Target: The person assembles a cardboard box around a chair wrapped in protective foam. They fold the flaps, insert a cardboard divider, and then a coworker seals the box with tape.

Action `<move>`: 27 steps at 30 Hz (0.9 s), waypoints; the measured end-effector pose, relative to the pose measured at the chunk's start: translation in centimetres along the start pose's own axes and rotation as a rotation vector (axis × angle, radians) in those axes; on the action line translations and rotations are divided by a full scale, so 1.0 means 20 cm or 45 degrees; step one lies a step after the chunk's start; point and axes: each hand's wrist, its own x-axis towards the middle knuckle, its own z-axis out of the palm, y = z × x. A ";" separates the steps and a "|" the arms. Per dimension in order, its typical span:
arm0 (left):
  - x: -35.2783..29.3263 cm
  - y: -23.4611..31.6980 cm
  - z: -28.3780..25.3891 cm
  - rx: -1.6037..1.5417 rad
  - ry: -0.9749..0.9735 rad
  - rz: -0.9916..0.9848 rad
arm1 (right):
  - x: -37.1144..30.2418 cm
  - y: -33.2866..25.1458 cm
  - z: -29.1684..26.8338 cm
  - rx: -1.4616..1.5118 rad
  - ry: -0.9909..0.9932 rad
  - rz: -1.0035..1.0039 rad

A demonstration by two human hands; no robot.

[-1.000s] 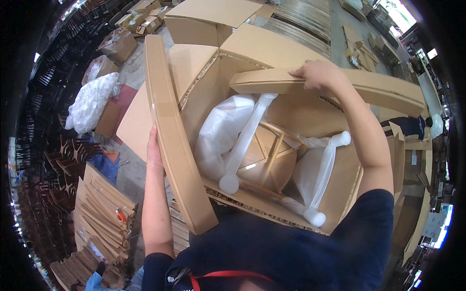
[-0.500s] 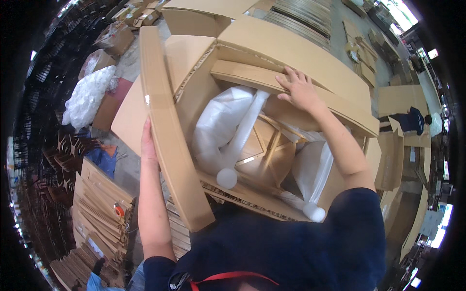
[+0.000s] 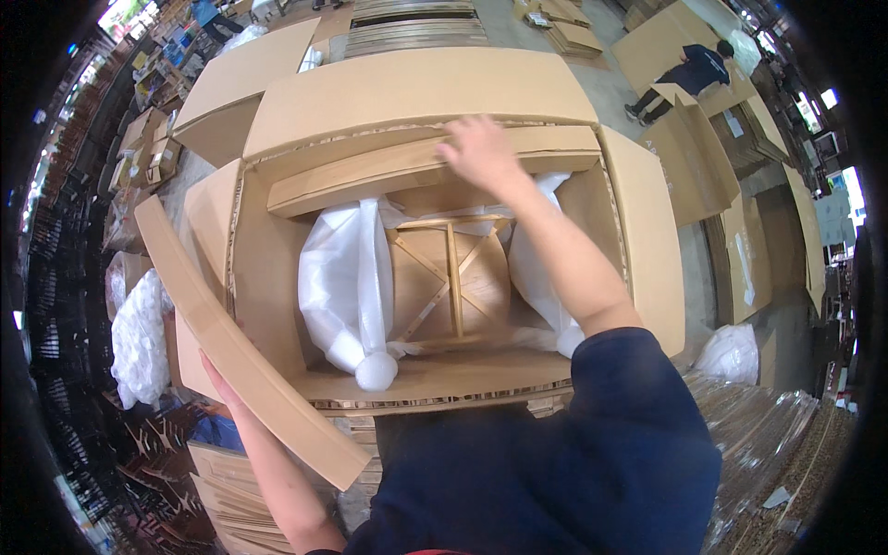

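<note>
A large open carton (image 3: 268, 259) stands before me. Inside it is a wooden furniture frame (image 3: 453, 277) with crossed bars, its curved ends wrapped in white foam (image 3: 338, 277). Along the far inner wall lies a long cardboard piece (image 3: 361, 180). My right hand (image 3: 481, 157) rests at the top of that piece, slightly blurred, thumb apart from the fingers. My left hand (image 3: 220, 377) grips a second long cardboard piece (image 3: 240, 342), tilted outside the carton's left side; most of its fingers are hidden behind that piece.
Another carton (image 3: 236, 92) stands beyond at the far left. White foam bundles (image 3: 141, 342) lie to the left. Stacked flat cardboard (image 3: 231, 490) is at lower left. At far right a person (image 3: 698, 74) bends beside open cartons. A wrapped stack (image 3: 758, 435) stands at right.
My view has turned, so the carton now appears squarer before me. My right hand has slid leftward along the far cardboard piece. My left hand still holds its piece, now lower and further left.
</note>
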 end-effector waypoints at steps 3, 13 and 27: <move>-0.02 -0.01 0.03 -0.190 0.106 0.000 | -0.13 0.27 -0.15 -0.167 0.050 0.079; 0.01 -0.01 0.13 -0.002 0.004 -0.023 | -0.35 0.48 0.07 0.073 0.435 -0.006; -0.21 -0.06 0.11 0.052 0.526 0.102 | -0.52 0.23 -0.08 -0.042 -0.414 0.154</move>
